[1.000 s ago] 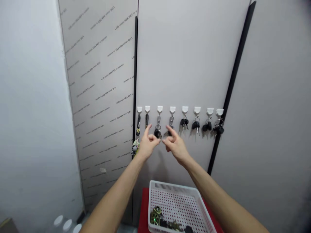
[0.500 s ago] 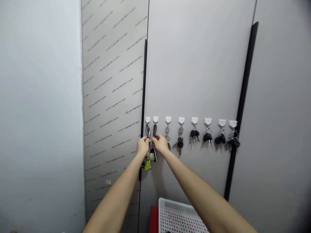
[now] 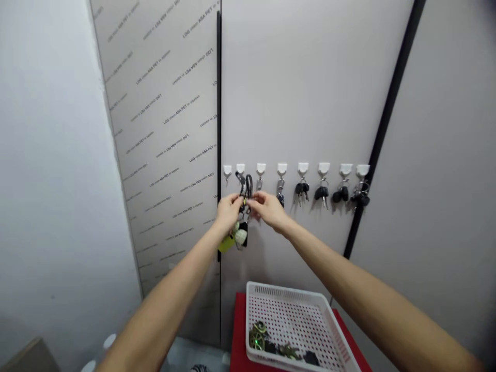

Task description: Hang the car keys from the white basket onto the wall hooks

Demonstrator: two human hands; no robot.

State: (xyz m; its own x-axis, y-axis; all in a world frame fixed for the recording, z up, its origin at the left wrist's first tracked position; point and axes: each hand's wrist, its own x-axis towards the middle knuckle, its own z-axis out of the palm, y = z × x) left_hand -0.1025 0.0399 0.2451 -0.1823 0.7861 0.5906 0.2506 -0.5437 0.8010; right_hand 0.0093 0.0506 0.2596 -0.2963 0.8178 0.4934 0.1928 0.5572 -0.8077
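Nearest the onlooker, a white plastic basket (image 3: 289,290) sits on a red stand (image 3: 237,330), with its perforated floor partly covered. A round green-and-brass key fob (image 3: 258,336) and several dark keys (image 3: 294,354) lie at the near end of the basket, so not every item is on the wall.

Farther off, at the wall, the left hand (image 3: 228,212) and right hand (image 3: 269,208) are together, with their fingers closed at a bunch of keys (image 3: 243,206). Exactly which finger clamps which strap cannot be told. The bunch hangs below the second hook from the left, with its dark strap loops (image 3: 245,185) above the hands. A yellow tag (image 3: 226,244), a white ball charm (image 3: 241,236) and a black tag (image 3: 244,233) dangle below them.

Status of the row: eight white hooks run left to right across the grey panel (image 3: 310,93). The six right-hand hooks (image 3: 303,168) each carry a key set (image 3: 301,190). The leftmost hook (image 3: 227,170) carries nothing visible, and whether the second hook (image 3: 241,168) bears the strap is hidden
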